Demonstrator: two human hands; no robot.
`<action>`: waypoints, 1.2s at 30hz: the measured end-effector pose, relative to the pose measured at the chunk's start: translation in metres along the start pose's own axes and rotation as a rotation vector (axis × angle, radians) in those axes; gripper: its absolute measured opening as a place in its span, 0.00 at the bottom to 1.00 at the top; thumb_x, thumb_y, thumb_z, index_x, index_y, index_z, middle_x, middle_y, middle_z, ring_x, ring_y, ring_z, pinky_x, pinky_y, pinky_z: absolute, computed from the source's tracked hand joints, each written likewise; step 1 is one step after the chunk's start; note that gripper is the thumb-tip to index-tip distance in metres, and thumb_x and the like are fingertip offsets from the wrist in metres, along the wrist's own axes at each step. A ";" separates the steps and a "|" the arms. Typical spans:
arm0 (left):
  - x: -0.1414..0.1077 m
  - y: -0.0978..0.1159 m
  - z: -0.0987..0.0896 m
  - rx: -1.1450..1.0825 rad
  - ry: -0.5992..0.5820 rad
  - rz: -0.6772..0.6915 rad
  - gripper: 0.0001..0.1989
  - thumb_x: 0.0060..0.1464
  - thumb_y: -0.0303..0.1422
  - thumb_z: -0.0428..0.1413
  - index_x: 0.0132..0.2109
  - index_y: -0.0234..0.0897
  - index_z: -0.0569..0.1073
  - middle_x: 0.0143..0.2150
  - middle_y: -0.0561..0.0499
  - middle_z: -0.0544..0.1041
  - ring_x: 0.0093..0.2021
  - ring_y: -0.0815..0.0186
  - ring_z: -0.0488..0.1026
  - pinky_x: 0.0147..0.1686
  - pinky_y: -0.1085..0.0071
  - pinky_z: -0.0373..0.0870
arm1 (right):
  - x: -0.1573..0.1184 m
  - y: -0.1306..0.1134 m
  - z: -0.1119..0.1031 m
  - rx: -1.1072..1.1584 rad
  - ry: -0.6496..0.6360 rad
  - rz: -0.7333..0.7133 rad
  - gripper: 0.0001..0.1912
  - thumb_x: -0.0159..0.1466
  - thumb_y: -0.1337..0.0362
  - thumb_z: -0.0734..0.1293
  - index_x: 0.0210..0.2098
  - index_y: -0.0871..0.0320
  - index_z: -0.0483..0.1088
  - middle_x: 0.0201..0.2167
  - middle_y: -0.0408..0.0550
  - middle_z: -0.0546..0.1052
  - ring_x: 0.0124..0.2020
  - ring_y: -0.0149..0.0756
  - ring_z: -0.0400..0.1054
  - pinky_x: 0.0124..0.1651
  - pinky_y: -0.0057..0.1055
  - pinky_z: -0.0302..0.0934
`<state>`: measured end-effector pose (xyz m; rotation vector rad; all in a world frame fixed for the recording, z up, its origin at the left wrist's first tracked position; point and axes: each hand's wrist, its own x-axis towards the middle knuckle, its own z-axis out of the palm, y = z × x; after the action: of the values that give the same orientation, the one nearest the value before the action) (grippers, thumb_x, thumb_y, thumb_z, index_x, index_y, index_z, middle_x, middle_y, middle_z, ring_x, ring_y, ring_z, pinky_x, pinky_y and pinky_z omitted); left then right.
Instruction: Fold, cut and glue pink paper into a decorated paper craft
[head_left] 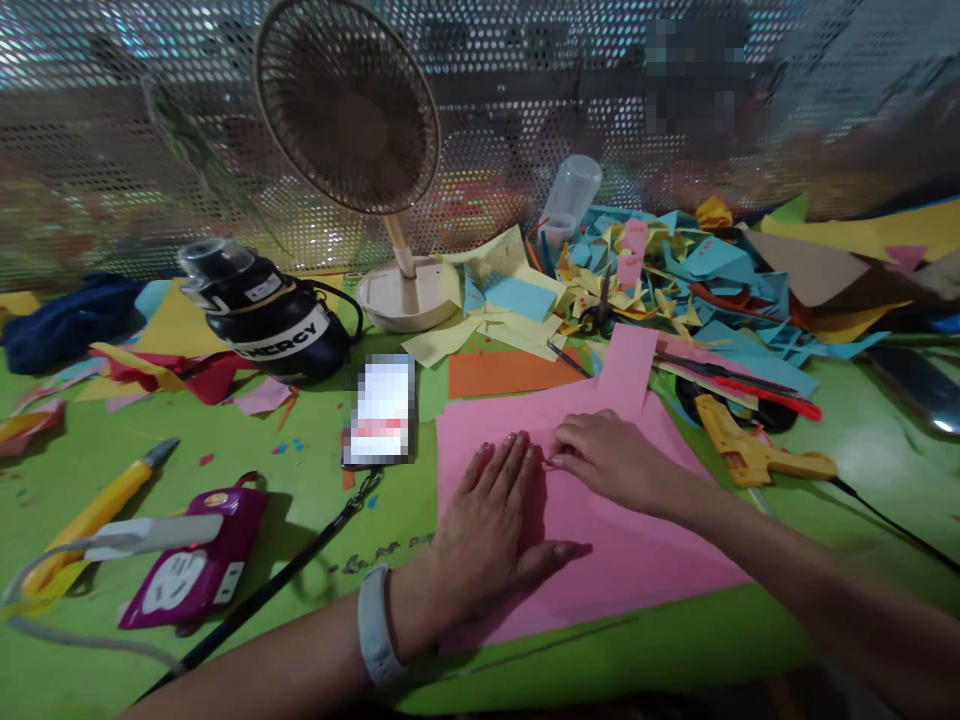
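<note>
A large sheet of pink paper [637, 565] lies on the green table in front of me. My left hand [487, 510] rests flat on its left part, fingers stretched out and thumb spread to the right. Close beside those fingertips, my right hand [607, 460] is low over the sheet with its fingers curled and pinched together. Something small and thin may show at the fingertips, but I cannot make it out. A narrower pink strip [628, 362] lies at the sheet's top edge, and an orange paper piece [495, 373] is just beyond it.
A yellow glue gun [757, 445] with a black cord lies right of the sheet. Scissors [598, 312] sit among paper scraps [720, 262]. Leftward are a lit phone [381, 410], a purple power block [199, 560], a yellow cutter [105, 505], a black bottle [277, 320] and a fan [409, 295].
</note>
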<state>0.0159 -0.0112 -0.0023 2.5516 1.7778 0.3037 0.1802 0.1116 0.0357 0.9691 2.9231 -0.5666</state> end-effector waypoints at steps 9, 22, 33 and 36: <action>0.001 -0.003 -0.005 -0.057 -0.076 -0.012 0.47 0.54 0.62 0.36 0.67 0.28 0.49 0.69 0.37 0.48 0.69 0.53 0.42 0.65 0.54 0.43 | -0.005 0.008 -0.002 0.070 0.006 -0.006 0.12 0.67 0.58 0.60 0.31 0.56 0.69 0.32 0.44 0.76 0.35 0.36 0.67 0.39 0.34 0.52; 0.000 -0.005 -0.001 0.006 0.032 0.062 0.41 0.57 0.57 0.43 0.67 0.33 0.50 0.68 0.41 0.55 0.67 0.51 0.49 0.63 0.51 0.49 | -0.026 0.022 -0.022 0.028 -0.027 0.227 0.08 0.63 0.65 0.64 0.29 0.59 0.71 0.32 0.48 0.76 0.37 0.38 0.69 0.41 0.34 0.55; -0.002 -0.010 0.005 0.072 0.091 0.123 0.42 0.58 0.53 0.44 0.69 0.32 0.39 0.67 0.39 0.56 0.66 0.52 0.52 0.61 0.52 0.52 | -0.047 -0.037 0.037 -0.085 0.180 0.031 0.36 0.68 0.46 0.50 0.64 0.69 0.54 0.65 0.61 0.55 0.66 0.46 0.47 0.65 0.44 0.44; -0.002 -0.010 0.006 0.068 0.093 0.124 0.44 0.58 0.53 0.45 0.69 0.31 0.36 0.67 0.36 0.56 0.66 0.51 0.54 0.61 0.52 0.52 | -0.046 -0.032 0.043 -0.118 0.176 0.014 0.37 0.68 0.46 0.48 0.64 0.69 0.53 0.66 0.62 0.53 0.67 0.46 0.45 0.66 0.44 0.42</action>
<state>0.0067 -0.0090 -0.0096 2.7440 1.6902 0.3771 0.1947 0.0465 0.0120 1.0753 3.0573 -0.3182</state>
